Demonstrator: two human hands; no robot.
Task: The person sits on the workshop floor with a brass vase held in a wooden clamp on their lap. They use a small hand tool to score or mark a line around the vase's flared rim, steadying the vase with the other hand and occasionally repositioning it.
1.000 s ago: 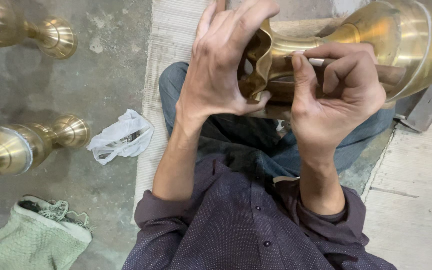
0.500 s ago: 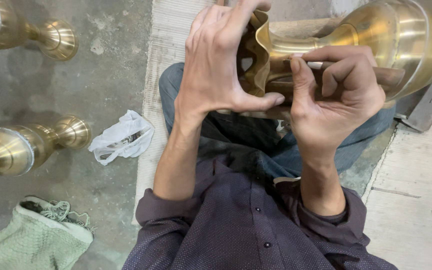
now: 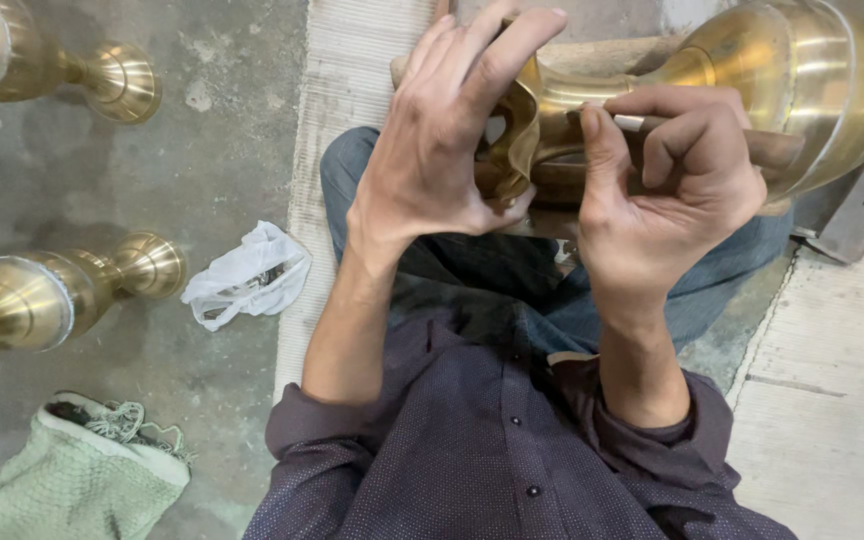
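At the far left, two brass vases lie on their sides on the grey concrete floor (image 3: 222, 120), one at the top corner (image 3: 62, 70) and one lower down (image 3: 62, 300), each with its round foot pointing right; a crumpled white plastic bag (image 3: 247, 280) sits just right of the lower one, and a green woven cloth (image 3: 72, 475) lies at the bottom corner. Bare floor runs between these things and the pale woven mat (image 3: 337, 120) that forms a straight edge beside the person's knee. The left hand (image 3: 442, 165) is spread wide, fingers arched over and the thumb tucked under the wavy, fluted mouth of a large brass vase (image 3: 802, 90), gripping that rim. The vase lies on its side across the lap, over the blue trousers, its narrow neck toward the middle and its broad, polished, ringed belly running out past the upper right edge of the view. Its metal is a bright yellow-gold with soft reflections. The right hand (image 3: 672, 190) is curled closed around a slim tool (image 3: 642, 125) with a wooden handle and a pale metal part, pressed against the vase's neck, thumb laid along it. Right of the vase a dark flat metal piece (image 3: 862, 210) leans by a pale stone slab (image 3: 832, 400), whose edge borders the leg closely.
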